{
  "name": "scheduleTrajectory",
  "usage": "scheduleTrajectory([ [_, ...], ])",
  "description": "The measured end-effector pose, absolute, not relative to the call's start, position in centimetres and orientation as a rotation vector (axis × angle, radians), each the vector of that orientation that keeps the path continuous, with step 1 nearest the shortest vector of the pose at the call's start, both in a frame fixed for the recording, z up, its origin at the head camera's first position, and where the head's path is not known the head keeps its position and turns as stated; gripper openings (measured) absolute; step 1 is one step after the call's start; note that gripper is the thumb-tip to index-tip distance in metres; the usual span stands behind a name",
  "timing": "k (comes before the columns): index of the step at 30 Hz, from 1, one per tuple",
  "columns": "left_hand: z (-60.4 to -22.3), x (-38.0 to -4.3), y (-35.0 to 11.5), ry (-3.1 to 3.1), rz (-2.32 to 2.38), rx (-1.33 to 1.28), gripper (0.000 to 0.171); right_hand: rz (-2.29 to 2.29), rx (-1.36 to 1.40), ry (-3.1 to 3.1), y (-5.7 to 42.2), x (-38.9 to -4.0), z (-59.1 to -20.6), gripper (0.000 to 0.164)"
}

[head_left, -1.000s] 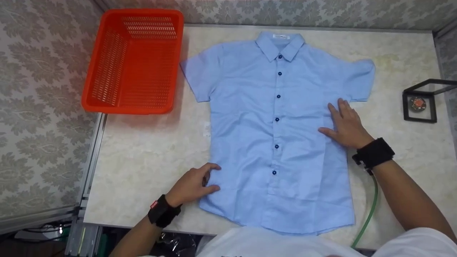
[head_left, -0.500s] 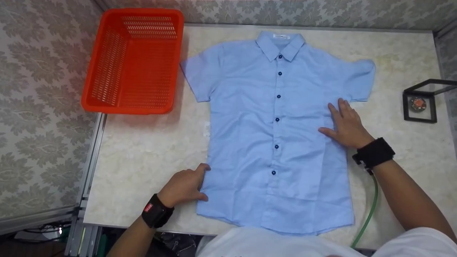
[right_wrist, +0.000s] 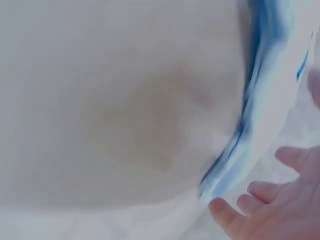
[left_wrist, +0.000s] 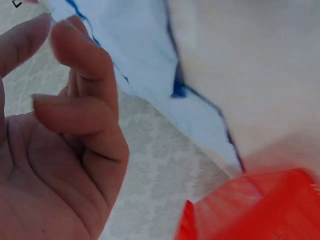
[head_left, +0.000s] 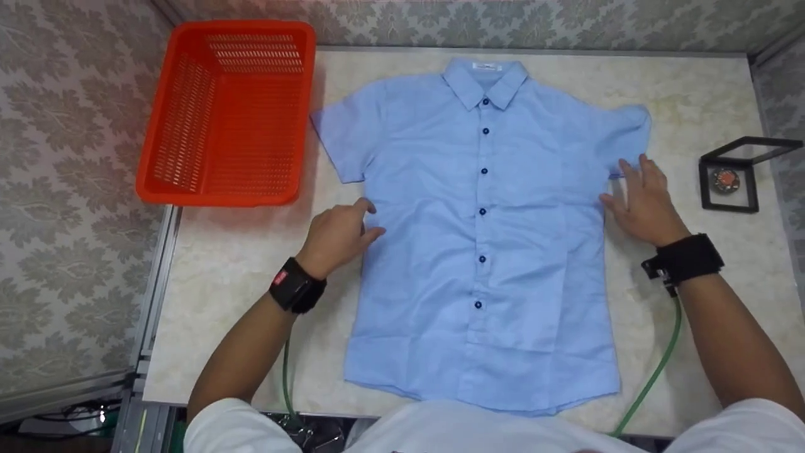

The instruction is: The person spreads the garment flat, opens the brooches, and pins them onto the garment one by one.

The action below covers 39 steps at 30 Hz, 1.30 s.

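Observation:
A light blue short-sleeved shirt (head_left: pixel 427 270) with dark buttons lies spread front side up, its collar at the far side. My left hand (head_left: pixel 336 236) is at the shirt's left side edge below the sleeve, thumb over the fabric. In the left wrist view the fingers (left_wrist: pixel 85 115) of that hand are loosely bent with nothing between them. My right hand (head_left: pixel 648 204) is beside the right sleeve (head_left: pixel 622 135), fingertips close to its hem. The right wrist view has the fingers (right_wrist: pixel 265 192) of that hand spread near the blurred sleeve edge; contact is hard to tell.
A red plastic basket (head_left: pixel 146 157) stands at the back left of the pale marbled table (head_left: pixel 233 302). An open black-framed case (head_left: pixel 729 206) with a small round item inside stands at the right. Green cables (head_left: pixel 657 371) trail from the wrist straps.
My left hand has gone from the shirt's lower left edge up towards the left sleeve. My right hand has left the shirt's body and shifted right and up to the right sleeve.

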<state>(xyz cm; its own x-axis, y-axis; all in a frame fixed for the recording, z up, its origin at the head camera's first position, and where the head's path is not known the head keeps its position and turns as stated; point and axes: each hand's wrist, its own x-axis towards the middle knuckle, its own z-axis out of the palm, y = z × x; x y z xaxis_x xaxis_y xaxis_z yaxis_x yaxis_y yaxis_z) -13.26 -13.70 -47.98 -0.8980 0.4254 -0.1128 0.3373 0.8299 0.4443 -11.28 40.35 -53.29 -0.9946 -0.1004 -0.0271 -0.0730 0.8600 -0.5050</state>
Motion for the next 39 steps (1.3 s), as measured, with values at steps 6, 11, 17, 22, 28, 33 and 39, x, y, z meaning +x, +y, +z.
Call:
scheduleTrajectory([
  [6, -46.6, -17.9, -9.2, 2.835, 0.659, 0.538, 0.04, -0.773, 0.302, 3.082, 46.4, -12.0, -52.4, 0.051],
  [11, -46.6, -20.9, -5.5, 2.834, 0.578, 0.518, 0.047, -0.583, 0.693, 3.059, 50.0, -11.9, -52.1, 0.044],
  [17, -47.1, -23.8, -0.4, 2.846, 0.454, 0.525, 0.059, -0.416, 0.735, 3.0, 52.4, -12.0, -52.1, 0.046],
  [22, -47.7, -25.8, 3.9, 2.827, 0.362, 0.534, 0.065, -0.437, 0.599, 3.013, 53.2, -11.4, -53.1, 0.046],
  [28, -49.2, -27.0, 8.2, 2.832, 0.274, 0.668, 0.062, -0.526, 0.53, 3.029, 53.5, -11.0, -53.7, 0.048],
  [33, -50.4, -27.3, 11.1, 2.801, 0.202, 0.813, 0.056, -0.563, 0.544, 2.9, 53.7, -10.8, -53.2, 0.057],
  [39, -52.8, -26.9, 13.4, 2.813, 0.138, 0.889, 0.046, -0.484, 0.563, 3.037, 52.9, -10.5, -53.5, 0.044],
])
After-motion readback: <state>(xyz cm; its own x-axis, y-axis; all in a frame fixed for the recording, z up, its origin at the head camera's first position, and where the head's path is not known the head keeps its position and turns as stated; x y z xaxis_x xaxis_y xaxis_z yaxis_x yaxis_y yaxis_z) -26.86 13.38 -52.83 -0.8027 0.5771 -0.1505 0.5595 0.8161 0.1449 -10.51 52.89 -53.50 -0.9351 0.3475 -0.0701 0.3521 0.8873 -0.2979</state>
